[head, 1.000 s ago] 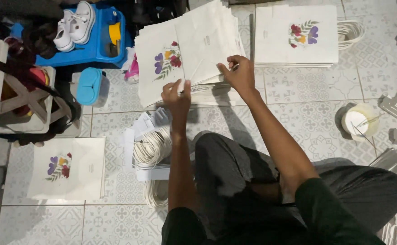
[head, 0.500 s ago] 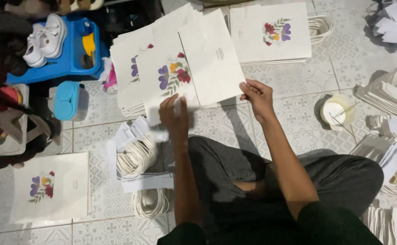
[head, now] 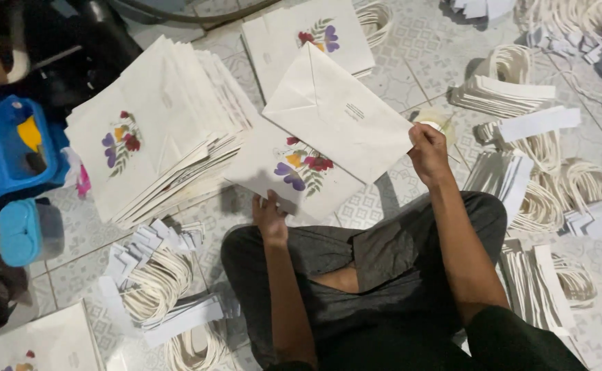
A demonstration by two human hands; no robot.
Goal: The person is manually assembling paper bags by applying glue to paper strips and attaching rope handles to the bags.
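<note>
Left hand (head: 268, 214) and right hand (head: 427, 152) gripping paper bag (head: 325, 137) edges, stack (head: 153, 130) just beside

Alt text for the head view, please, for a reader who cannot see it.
A seated person's left hand and right hand hold up a white flower-printed paper bag over a tiled floor, beside a fanned stack of bags and bundles of cord handles.
</note>
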